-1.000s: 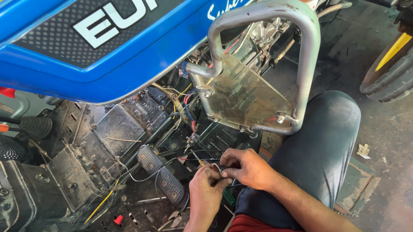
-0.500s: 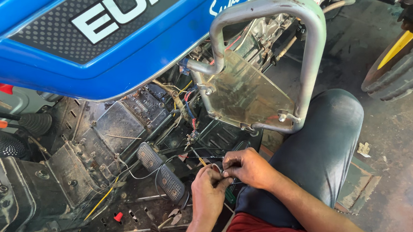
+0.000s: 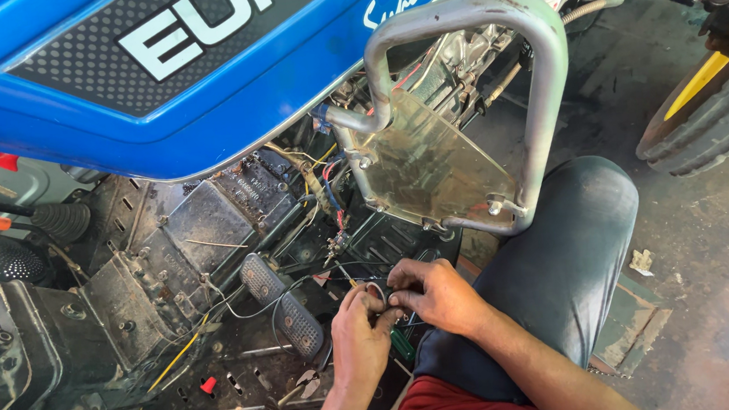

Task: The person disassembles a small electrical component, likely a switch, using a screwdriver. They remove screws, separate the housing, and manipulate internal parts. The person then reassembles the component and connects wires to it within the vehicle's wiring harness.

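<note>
- The left hand (image 3: 360, 337) comes up from the bottom edge of the view, fingers curled and pinched shut on a thin dark wire (image 3: 362, 277); the thumb and forefinger meet at the fingertips of the other hand
- The right hand (image 3: 432, 294) reaches in from the lower right, knuckles up, fingers bent and closed on the same wire; the two hands touch at the fingertips
- The wire sits low in the middle of the view, just above the joined fingers; its long axis runs roughly left to right, and its far end leads up and left toward a bundle of coloured wires (image 3: 328, 190) under the blue hood (image 3: 195, 79); exactly where it ends I cannot tell
- A green-handled tool (image 3: 403, 344) lies just below the hands, partly hidden by them; its handle points down and to the right
- A ribbed foot pedal (image 3: 281, 305) lies just left of the left hand, its long axis slanting from upper left to lower right
- A grey metal guard frame (image 3: 540, 102) with a clear panel (image 3: 427, 169) stands above the hands, well apart from them
- The person's knee in dark trousers (image 3: 562, 249) is just right of the right hand; a black tyre with a yellow rim (image 3: 716, 104) sits at the far right
</note>
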